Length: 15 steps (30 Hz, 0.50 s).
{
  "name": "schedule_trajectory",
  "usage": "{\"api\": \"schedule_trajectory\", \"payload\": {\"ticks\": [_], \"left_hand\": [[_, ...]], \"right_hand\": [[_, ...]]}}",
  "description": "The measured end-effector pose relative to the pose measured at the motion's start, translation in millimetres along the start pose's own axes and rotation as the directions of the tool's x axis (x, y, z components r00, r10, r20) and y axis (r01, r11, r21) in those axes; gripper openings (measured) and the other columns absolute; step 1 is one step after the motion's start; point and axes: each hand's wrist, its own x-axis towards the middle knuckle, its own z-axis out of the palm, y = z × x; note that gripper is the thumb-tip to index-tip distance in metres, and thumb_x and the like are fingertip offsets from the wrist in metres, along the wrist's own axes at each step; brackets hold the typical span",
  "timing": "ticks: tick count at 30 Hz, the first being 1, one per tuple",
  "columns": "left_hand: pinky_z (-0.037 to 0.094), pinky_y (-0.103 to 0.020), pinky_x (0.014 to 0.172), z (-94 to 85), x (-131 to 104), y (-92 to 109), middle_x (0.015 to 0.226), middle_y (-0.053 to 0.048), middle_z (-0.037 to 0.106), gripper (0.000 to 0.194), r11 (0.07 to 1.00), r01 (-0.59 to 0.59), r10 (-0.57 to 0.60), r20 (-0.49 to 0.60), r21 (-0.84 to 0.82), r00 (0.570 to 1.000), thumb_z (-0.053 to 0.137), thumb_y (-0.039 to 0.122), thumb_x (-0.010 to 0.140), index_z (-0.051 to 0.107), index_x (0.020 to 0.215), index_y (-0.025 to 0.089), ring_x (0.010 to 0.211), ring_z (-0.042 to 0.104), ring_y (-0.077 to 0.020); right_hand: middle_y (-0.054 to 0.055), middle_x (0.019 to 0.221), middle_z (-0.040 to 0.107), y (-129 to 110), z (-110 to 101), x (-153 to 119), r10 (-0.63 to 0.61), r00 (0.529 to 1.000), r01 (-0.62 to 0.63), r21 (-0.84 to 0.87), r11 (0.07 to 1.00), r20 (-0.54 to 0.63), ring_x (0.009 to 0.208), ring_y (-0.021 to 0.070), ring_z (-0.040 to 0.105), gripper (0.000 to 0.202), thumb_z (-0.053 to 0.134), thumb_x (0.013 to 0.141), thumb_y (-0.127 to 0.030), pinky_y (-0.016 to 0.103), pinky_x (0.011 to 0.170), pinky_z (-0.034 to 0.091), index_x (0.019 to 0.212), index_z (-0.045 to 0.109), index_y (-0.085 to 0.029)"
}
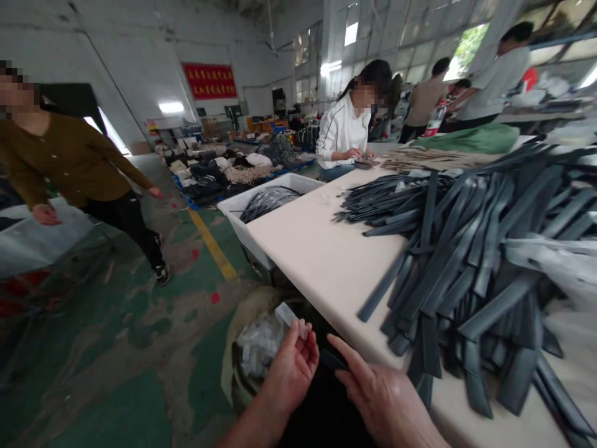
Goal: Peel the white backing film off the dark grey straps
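My left hand (293, 367) pinches a small clear plastic piece (286, 316) between thumb and fingers, above an open sack (231, 361). Inside the sack lie several similar clear pieces (259, 345). Close by, at the table's near edge, my right hand (377, 392) is closed on a dark strap (332, 359); only its end shows, and the rest is lost against the dark background. A big pile of dark grey straps (448, 274) covers the right part of the pale table (321, 249), some with ends hanging toward me.
A white bin (233, 214) with dark strips stands against the table's far left side. Across the table a person in white (342, 137) handles small things. At left, another person (93, 162) walks by a cart. Clear plastic bags (555, 264) lie on the straps.
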Motion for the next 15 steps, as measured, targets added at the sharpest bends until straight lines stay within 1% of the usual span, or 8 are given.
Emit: {"api": "schedule_trajectory", "payload": {"ticks": [2, 4, 7, 10, 12, 15], "left_hand": [[0.057, -0.022, 0.066, -1.5, -3, -2, 0.090, -0.003, 0.074, 0.015, 1.000, 0.011, -0.012, 0.012, 0.015, 1.000, 0.070, 0.026, 0.088, 0.068, 0.096, 0.014, 0.074, 0.070, -0.0113], [0.057, -0.023, 0.066, -2.9, -7, -5, 0.090, -0.004, 0.074, 0.016, 0.999, 0.030, -0.031, 0.026, 0.031, 0.999, 0.070, 0.027, 0.088, 0.068, 0.097, 0.013, 0.076, 0.070, -0.0125], [0.057, -0.024, 0.065, -4.6, -11, -8, 0.087, -0.006, 0.074, 0.016, 0.996, 0.073, -0.075, 0.044, 0.048, 0.996, 0.068, 0.026, 0.089, 0.069, 0.094, 0.012, 0.074, 0.070, -0.0139], [0.057, -0.025, 0.068, -5.5, -11, -8, 0.086, -0.005, 0.074, 0.016, 0.994, 0.101, -0.105, 0.071, 0.045, 0.992, 0.067, 0.027, 0.089, 0.069, 0.093, 0.011, 0.076, 0.070, -0.0142], [0.056, -0.025, 0.069, -5.8, -10, -7, 0.086, -0.005, 0.074, 0.018, 0.995, 0.099, -0.102, 0.079, 0.033, 0.992, 0.067, 0.029, 0.090, 0.069, 0.095, 0.012, 0.077, 0.070, -0.0137], [0.054, -0.024, 0.066, -7.5, -11, -10, 0.084, -0.006, 0.074, 0.020, 0.996, 0.082, -0.084, 0.071, 0.026, 0.994, 0.070, 0.029, 0.088, 0.070, 0.094, 0.010, 0.074, 0.069, -0.0134]], "right_hand": [[-0.002, 0.054, 0.066, -4, 16, 6, 0.013, 1.000, -0.012, -0.086, 0.996, 0.007, 0.041, 0.0166, 0.064, 0.041, 0.024, 0.104, -0.022, 0.022, 0.039, 0.045, 0.133, 0.052, -0.013], [-0.001, 0.054, 0.066, -6, 25, 11, 0.015, 1.000, -0.013, -0.127, 0.992, 0.013, 0.043, 0.0180, 0.065, 0.041, 0.026, 0.102, -0.019, 0.022, 0.041, 0.046, 0.135, 0.049, -0.012], [-0.001, 0.057, 0.068, -5, 29, 15, 0.013, 0.999, -0.009, -0.141, 0.990, 0.031, 0.044, 0.0186, 0.067, 0.040, 0.029, 0.100, -0.016, 0.023, 0.040, 0.046, 0.136, 0.048, -0.012], [0.000, 0.060, 0.070, -4, 31, 14, 0.004, 0.998, 0.005, -0.144, 0.990, 0.068, 0.046, 0.0184, 0.068, 0.041, 0.031, 0.097, -0.013, 0.022, 0.039, 0.045, 0.136, 0.046, -0.011], [0.000, 0.059, 0.069, -1, 33, 10, -0.007, 0.997, 0.019, -0.164, 0.986, 0.077, 0.045, 0.0178, 0.067, 0.042, 0.033, 0.096, -0.012, 0.020, 0.038, 0.044, 0.137, 0.045, -0.012], [-0.001, 0.054, 0.067, 8, 41, 0, -0.027, 0.998, 0.036, -0.175, 0.984, 0.053, 0.038, 0.0162, 0.062, 0.046, 0.037, 0.095, -0.014, 0.018, 0.034, 0.041, 0.140, 0.045, -0.014]]}}
